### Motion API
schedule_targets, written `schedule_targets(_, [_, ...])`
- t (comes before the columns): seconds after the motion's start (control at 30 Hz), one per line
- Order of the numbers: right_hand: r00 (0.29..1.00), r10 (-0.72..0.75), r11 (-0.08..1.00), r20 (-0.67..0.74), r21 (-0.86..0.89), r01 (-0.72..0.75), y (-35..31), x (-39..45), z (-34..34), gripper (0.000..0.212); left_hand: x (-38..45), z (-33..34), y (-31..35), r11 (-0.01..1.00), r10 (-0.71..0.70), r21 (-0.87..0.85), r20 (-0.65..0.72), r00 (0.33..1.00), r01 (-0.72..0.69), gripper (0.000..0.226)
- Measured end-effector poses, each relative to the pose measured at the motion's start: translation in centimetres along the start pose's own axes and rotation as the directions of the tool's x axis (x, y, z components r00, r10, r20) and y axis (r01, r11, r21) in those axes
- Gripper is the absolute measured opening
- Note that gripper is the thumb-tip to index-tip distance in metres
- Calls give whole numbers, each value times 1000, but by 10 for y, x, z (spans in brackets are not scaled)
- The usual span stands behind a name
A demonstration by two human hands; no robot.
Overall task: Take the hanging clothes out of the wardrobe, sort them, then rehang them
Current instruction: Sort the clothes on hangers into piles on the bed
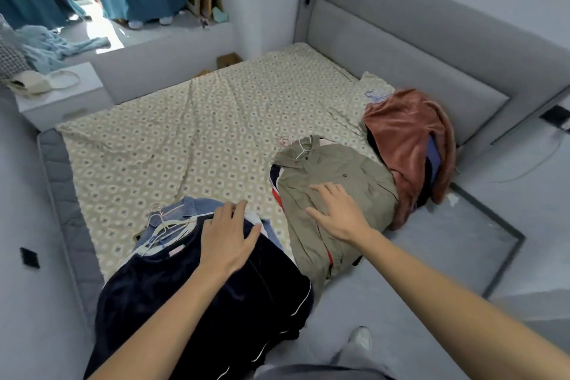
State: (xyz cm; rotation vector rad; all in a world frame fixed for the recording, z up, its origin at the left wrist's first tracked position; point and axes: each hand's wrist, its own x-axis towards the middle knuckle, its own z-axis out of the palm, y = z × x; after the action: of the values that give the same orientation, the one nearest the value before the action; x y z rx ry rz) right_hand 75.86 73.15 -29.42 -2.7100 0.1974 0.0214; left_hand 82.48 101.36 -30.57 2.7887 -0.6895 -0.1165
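Head view showed sorting under way: left hand (227,237) lay flat, fingers spread, on a dark navy velvet garment (197,296); right hand (336,210) pressed open on an olive-green shirt (342,176), both piled on the patterned bed (197,139). Rehanging apparently remained.

1. You have open sheet (172,139) across the bed's middle and far-left side; a hand can pass freely there.
2. Along the near edge, the dark pile (191,296) with hangers (163,230) sits left and the olive shirt (333,194) right, a narrow gap between.
3. The rust pile (407,145) against the headboard (401,49) blocks the right corner.
4. The nightstand (61,95) bounds the far left.
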Motion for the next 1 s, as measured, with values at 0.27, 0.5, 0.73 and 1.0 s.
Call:
schedule_targets(0.27, [999,-27,999,-28,-24,27,124,16,-50,57,79,29,112,1000,3,-6,-33,999,-4,74])
schedule_targets(0.5, [998,-52,998,44,-40,54,231,46,-93,59,125,58,180,994,-108,-1,-46,993,108,70])
schedule_targets(0.73, [987,-82,995,136,-49,90,288,125,-103,68,170,88,204,982,-191,-15,-26,981,190,70])
schedule_targets(1.0, [980,-98,993,174,-50,109,332,226,-94,63,276,125,198,970,-238,-37,71,969,241,72])
